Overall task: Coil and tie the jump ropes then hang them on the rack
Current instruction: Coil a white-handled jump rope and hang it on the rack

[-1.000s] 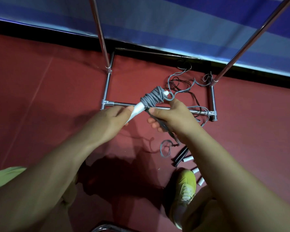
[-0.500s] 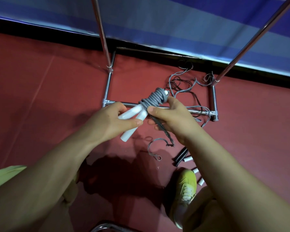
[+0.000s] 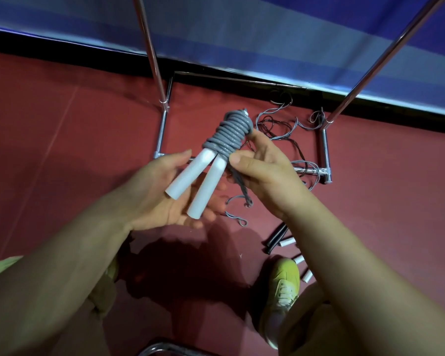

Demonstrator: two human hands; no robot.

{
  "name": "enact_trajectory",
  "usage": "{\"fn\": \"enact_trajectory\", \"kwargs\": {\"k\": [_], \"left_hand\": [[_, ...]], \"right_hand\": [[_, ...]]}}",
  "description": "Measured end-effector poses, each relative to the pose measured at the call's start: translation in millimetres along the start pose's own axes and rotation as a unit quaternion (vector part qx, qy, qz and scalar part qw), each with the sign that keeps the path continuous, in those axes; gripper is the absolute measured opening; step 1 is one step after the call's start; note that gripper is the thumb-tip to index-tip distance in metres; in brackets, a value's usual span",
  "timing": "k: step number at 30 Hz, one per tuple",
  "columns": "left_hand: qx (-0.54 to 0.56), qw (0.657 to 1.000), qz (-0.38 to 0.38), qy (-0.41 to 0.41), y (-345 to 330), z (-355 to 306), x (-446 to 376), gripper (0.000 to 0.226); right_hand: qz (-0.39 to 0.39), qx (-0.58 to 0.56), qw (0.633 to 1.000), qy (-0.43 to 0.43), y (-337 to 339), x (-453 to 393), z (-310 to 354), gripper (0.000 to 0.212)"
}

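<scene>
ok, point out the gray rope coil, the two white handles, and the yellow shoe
gray rope coil (image 3: 229, 133), head view, middle of the wraps.
white handles (image 3: 206, 187), head view, mid-shaft of the right-hand one.
yellow shoe (image 3: 284, 283), head view, toe above the laces.

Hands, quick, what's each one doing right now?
Left hand: open, two white plastic handles resting on its fingers.
Right hand: pinching the grey coiled jump rope.

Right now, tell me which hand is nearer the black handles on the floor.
Right. The right hand is above the black handles; the left hand is farther left.
</scene>
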State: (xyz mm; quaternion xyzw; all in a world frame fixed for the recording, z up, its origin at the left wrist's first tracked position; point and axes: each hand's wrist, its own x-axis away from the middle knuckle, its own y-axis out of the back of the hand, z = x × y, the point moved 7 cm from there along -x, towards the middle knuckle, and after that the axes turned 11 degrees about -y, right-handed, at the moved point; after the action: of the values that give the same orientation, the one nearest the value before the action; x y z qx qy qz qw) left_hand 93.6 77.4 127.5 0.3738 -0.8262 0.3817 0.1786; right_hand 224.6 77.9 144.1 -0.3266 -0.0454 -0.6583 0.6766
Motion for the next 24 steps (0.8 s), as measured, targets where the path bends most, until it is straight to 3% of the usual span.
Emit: {"fn": "enact_trajectory", "kwargs": {"k": [2, 5, 13, 18, 21, 24], "left_hand": [[0.007, 1.000, 0.002, -0.009, 0, -2, -1, 0.049], [-0.026, 1.000, -0.006, -0.009, 0, -2, -2, 0.047], [-0.154, 0.980, -0.113, -0.054, 17, 0, -8, 0.048], [-0.311, 0.925, -0.190, -0.106, 27, -11, -6, 0.041], [-0.393, 0.888, -0.192, -0.140, 27, -18, -5, 0.027], [-0.414, 0.877, -0.191, -0.152, 30, -19, -6, 0.041]], "right_hand": [[0.006, 0.002, 1.000, -0.006, -2, 1, 0, 0.054], [-0.041, 0.055, 0.997, -0.038, 2, 1, -5, 0.063], [-0.122, 0.138, 0.977, -0.105, 15, 1, -14, 0.072], [-0.117, 0.139, 0.977, -0.113, 13, 1, -18, 0.060], [-0.108, 0.126, 0.979, -0.115, 10, 1, -19, 0.046], [-0.116, 0.110, 0.980, -0.122, 10, 1, -20, 0.044]]}}
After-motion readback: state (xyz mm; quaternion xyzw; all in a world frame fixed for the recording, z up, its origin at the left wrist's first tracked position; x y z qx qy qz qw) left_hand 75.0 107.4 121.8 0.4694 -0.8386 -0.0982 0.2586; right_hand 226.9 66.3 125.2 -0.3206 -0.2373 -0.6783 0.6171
